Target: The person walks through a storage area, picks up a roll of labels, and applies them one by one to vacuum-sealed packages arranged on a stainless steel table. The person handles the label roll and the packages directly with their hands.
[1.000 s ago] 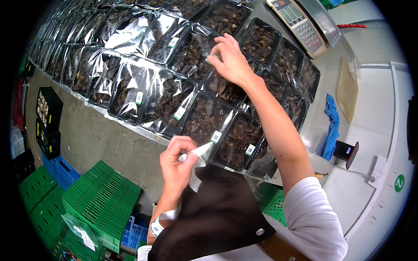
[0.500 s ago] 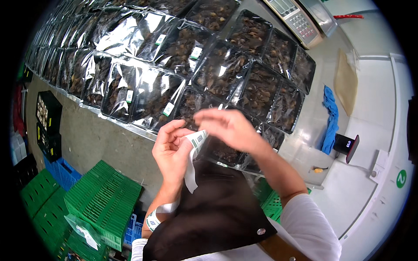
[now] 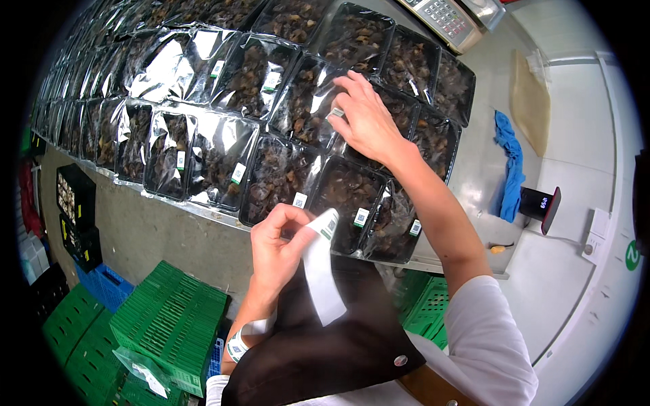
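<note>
My L grip (image 3: 277, 245) pinches long wht paper label strip (image 3: 323, 287); R grip (image 3: 371, 125) pinches sm. wht label (image 3: 335, 113) over film-wrapped blk plastic tray (image 3: 301, 105).

Grey floor (image 3: 152, 230) at left of the frame; metal table (image 3: 486, 135) across the top; white wall (image 3: 575, 128) at right.

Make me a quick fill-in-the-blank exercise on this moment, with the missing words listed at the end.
1. A strip of labels hangs from the person's ____ hand.
2. The right hand, with a single label at its fingertips, is over film-covered trays whose colour is ____.
3. At the picture's upper edge is a digital weighing ____ with a keypad.
4. The slatted crate nearest the left forearm is ____ in colour.

Missing words: left; black; scale; green.
</note>
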`<state>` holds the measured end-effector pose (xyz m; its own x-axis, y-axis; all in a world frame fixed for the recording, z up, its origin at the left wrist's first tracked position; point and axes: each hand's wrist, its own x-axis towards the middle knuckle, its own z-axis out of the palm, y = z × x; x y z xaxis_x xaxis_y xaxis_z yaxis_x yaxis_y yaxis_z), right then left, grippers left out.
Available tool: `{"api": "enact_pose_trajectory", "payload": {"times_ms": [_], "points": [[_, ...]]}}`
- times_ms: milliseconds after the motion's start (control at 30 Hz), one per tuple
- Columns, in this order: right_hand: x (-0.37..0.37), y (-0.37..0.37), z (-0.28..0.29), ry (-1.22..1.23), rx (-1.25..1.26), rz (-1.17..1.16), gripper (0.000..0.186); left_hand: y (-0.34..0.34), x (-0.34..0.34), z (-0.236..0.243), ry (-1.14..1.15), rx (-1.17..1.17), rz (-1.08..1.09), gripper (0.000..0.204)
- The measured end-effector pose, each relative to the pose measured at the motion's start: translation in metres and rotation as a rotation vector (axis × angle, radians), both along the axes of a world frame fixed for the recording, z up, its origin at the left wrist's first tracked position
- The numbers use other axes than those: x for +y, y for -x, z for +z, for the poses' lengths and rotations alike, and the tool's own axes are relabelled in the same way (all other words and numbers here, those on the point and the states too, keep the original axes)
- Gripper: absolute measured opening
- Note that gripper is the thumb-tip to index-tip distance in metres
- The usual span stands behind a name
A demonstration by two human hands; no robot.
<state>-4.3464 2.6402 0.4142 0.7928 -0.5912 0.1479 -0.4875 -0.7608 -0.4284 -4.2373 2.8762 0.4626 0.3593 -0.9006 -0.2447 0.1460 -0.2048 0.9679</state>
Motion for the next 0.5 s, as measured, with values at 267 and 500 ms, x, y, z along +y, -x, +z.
{"api": "enact_pose_trajectory", "payload": {"times_ms": [267,500], "points": [[0.024,-0.013,0.002,0.058,-0.035,-0.198,0.047,-0.013,0.008,0.014,0.039,0.313,0.119,0.013],[0.132,0.029,0.068,-1.342,-0.465,-0.26,0.033,-0.008,0.002,0.011,0.06,0.244,0.179,0.023]]}}
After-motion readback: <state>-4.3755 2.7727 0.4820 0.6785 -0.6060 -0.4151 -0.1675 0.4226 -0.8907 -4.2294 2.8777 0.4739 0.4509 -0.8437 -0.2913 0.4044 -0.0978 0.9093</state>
